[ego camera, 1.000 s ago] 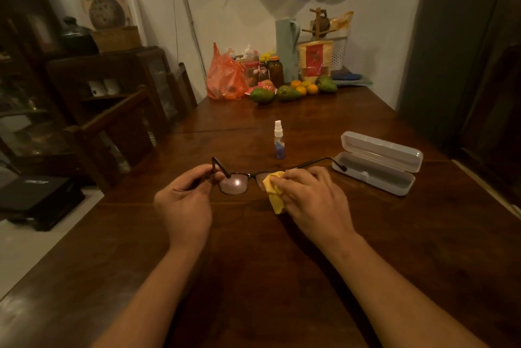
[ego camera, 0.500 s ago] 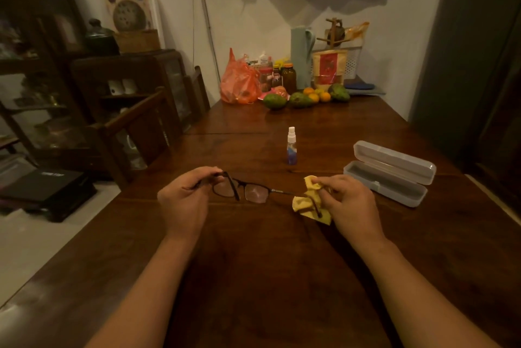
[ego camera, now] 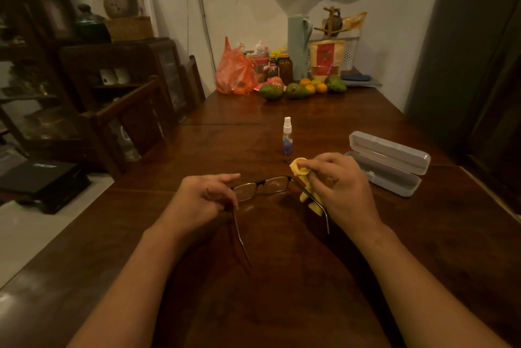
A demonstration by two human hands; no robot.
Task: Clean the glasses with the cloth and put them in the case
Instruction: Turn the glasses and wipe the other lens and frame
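Left hand (ego camera: 203, 198) is pinching the glasses (ego camera: 263, 186) steady while right hand (ego camera: 345, 188), clutching the cloth (ego camera: 299, 169), is apparently wiping the temple beneath it.

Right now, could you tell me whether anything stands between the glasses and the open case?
Only the right hand, pinching the yellow cloth round the glasses' temple; the spray bottle stands farther back, off the path to the case.

Near table (ego camera: 267, 305): open wood, free passage.
Spray bottle (ego camera: 287, 136): upright mid-table, room either side.
Case (ego camera: 389, 163): lid up, blocks right.
Fruit (ego camera: 296, 91): crowds far end.
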